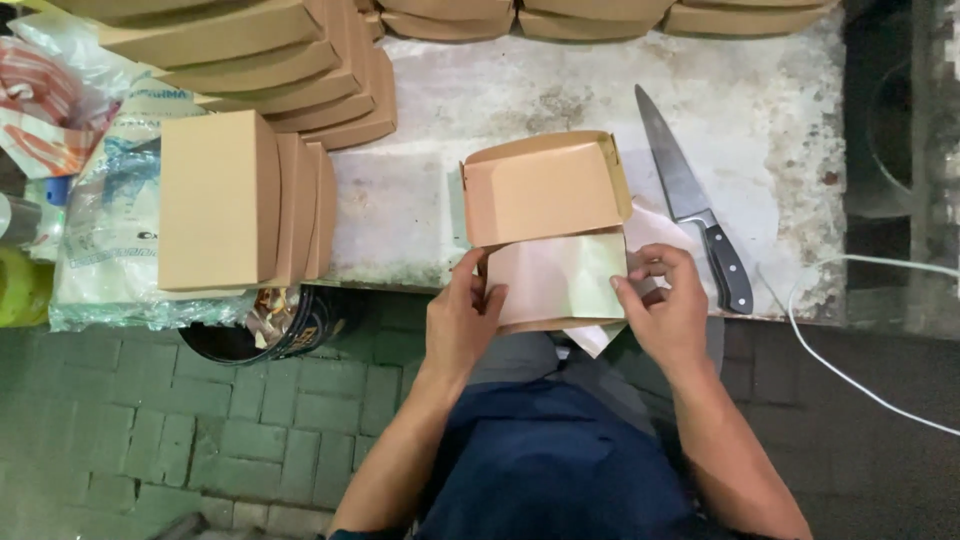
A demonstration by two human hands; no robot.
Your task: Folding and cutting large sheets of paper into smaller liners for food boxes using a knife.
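An open brown cardboard box rests at the near edge of a worn grey table, its lid flap raised toward the far side. A sheet of pale paper liner lies over the box's near part. My left hand pinches the liner's left edge with thumb and fingers. My right hand grips its right edge. More white paper hangs below the box toward my lap.
A large kitchen knife with a black handle lies right of the box. Folded brown boxes stand in stacks at left and along the far edge. Plastic bags, a black bucket and a white cable flank the table.
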